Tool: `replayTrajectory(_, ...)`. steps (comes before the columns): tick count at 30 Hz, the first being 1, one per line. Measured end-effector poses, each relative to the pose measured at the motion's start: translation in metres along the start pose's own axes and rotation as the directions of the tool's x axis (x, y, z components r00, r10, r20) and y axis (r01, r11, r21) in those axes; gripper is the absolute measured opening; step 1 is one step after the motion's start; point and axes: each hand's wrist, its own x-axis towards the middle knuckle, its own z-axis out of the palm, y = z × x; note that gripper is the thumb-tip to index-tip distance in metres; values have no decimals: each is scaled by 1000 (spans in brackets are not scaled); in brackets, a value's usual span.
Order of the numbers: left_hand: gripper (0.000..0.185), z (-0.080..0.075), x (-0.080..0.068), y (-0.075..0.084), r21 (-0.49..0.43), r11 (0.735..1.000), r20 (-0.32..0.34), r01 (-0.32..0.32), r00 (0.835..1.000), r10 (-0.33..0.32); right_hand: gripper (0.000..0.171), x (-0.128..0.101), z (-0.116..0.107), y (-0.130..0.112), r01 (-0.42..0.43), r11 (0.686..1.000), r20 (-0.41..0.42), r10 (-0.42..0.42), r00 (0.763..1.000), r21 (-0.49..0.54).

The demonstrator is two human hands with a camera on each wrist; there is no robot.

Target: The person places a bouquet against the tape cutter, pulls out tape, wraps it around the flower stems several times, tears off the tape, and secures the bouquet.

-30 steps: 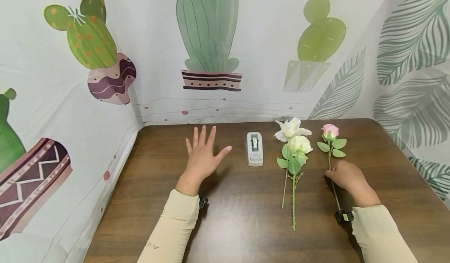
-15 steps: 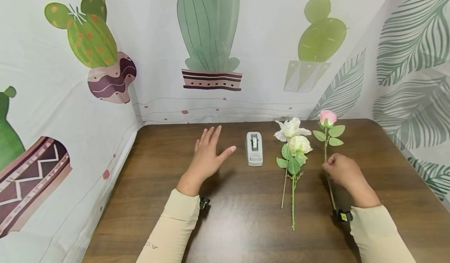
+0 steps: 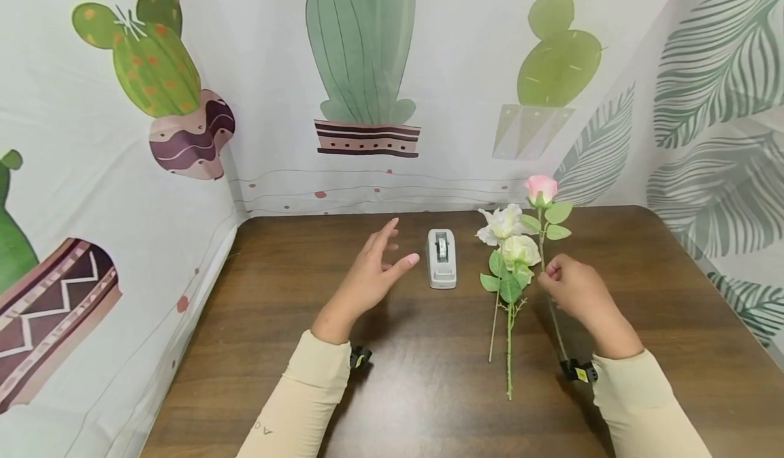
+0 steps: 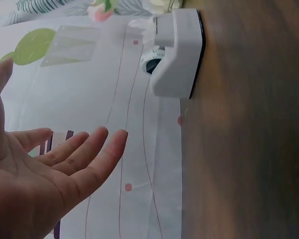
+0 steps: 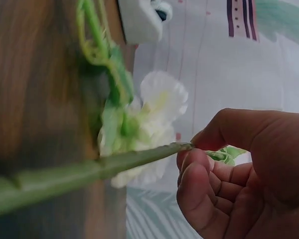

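I see my right hand [image 3: 578, 288] pinching the rose [image 3: 542, 189] by its stem — just right of the white flowers [image 3: 503, 224] — while my left hand [image 3: 365, 273], fingers loosely extended, hovers near the dispenser [image 3: 442, 275].

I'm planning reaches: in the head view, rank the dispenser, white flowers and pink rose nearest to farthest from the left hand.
1. Dispenser, just right of the left hand
2. White flowers, farther right
3. Pink rose, rightmost, in the right hand

Both sleeves are pale cream: the left sleeve [image 3: 288, 403] carries small dark lettering [image 3: 262, 429], the right sleeve [image 3: 652, 407] a broad cuff [image 3: 625, 380]. A black wrist device [image 3: 571, 369] bears a yellow patch [image 3: 582, 375].
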Motion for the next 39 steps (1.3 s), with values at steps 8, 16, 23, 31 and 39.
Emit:
replayTrajectory(8,74,12,-1,3,-44,999,-27,-32,999,31,17,-2,1,-28,42,999,1,-42,999,30)
replayTrajectory(16,63,24,-2,7,-81,996,1,-42,999,42,13,-3,3,-48,99,995,-23,-98,995,34)
replayTrajectory(23,53,30,-3,8,-99,995,15,-31,999,33,9,-3,8,-63,140,990,-40,-139,990,31)
replayTrajectory(31,49,34,-4,8,-71,997,20,-37,999,39,6,-3,17,-76,198,980,-57,-197,979,16)
replayTrajectory(39,47,37,-5,12,-70,997,36,-40,998,43,6,-3,21,-87,227,973,-26,-226,974,52)
